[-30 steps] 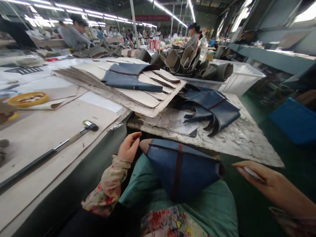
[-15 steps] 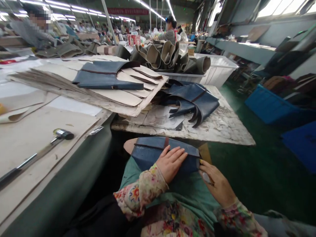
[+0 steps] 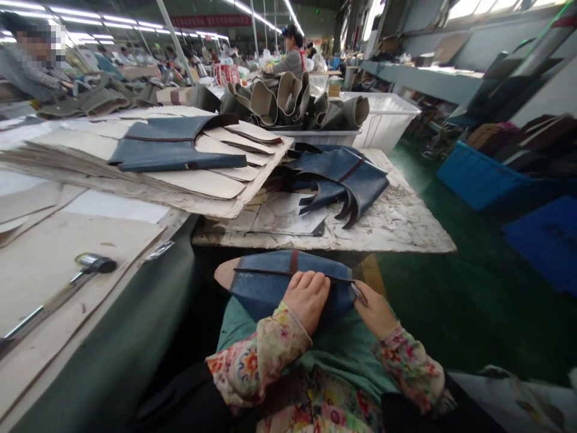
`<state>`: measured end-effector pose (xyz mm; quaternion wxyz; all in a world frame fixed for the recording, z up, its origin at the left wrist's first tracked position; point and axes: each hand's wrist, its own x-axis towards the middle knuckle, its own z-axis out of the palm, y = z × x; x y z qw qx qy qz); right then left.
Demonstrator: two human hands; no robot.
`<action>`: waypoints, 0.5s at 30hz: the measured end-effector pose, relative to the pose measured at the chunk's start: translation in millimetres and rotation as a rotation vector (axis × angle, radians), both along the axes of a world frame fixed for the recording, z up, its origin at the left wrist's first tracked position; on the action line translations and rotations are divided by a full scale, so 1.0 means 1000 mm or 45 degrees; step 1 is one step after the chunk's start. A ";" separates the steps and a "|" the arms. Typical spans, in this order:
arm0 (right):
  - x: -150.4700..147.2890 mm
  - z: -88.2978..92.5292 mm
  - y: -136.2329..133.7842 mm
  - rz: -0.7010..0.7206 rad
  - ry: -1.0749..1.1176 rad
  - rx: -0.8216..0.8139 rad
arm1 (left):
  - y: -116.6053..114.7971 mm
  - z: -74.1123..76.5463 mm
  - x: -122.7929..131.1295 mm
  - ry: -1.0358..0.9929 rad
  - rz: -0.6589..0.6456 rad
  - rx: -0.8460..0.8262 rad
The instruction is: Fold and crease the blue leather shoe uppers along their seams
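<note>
Across my lap lies a blue leather piece (image 3: 265,294) with a dark lengthwise strip and a brown crossband, wrapped over a rounded form whose pale tip (image 3: 225,273) sticks out on the left. My left hand (image 3: 309,297) rests on it, fingers bent together over the dark strip and fingertips on the leather. At the leather's right end, my right hand (image 3: 374,307) is closed around a small silvery tool (image 3: 358,293), mostly hidden, so its exact kind does not show. The tool's tip meets the end of the strip.
A hammer (image 3: 92,264) lies on the left worktable (image 3: 121,231). Ahead, another blue leather piece (image 3: 157,144) tops a stack of pale sheets (image 3: 225,192), with more blue leather (image 3: 342,174) beside it. Grey-green rolled pieces (image 3: 288,99) fill a bin behind. Blue crates (image 3: 478,174) stand right.
My left hand's fingers have gone from stretched flat to bent over the strip. My right hand has moved in against the leather's right end with the tool. The whole view has shifted slightly.
</note>
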<state>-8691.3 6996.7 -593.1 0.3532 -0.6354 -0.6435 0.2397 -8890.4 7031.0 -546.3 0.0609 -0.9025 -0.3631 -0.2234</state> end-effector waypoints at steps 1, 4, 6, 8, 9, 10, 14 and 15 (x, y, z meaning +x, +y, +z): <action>-0.001 0.000 -0.002 -0.025 0.014 0.016 | 0.000 -0.001 0.003 0.029 -0.018 -0.006; 0.002 0.004 -0.014 -0.149 0.099 0.036 | -0.001 -0.005 0.013 0.092 -0.091 -0.032; 0.009 0.008 -0.022 -0.246 0.137 -0.013 | -0.003 -0.006 0.020 0.121 -0.137 -0.079; 0.016 0.013 -0.029 -0.295 0.113 -0.061 | -0.004 -0.006 0.027 0.144 -0.163 -0.148; 0.020 0.015 -0.031 -0.285 0.067 -0.060 | -0.004 -0.005 0.031 0.154 -0.173 -0.180; 0.023 0.017 -0.032 -0.254 0.013 -0.040 | -0.003 -0.004 0.035 0.161 -0.185 -0.205; 0.027 0.017 -0.029 -0.139 -0.241 0.016 | 0.000 0.001 0.045 0.184 -0.231 -0.234; 0.026 0.018 -0.027 -0.131 -0.300 0.016 | 0.001 0.002 0.046 0.190 -0.237 -0.232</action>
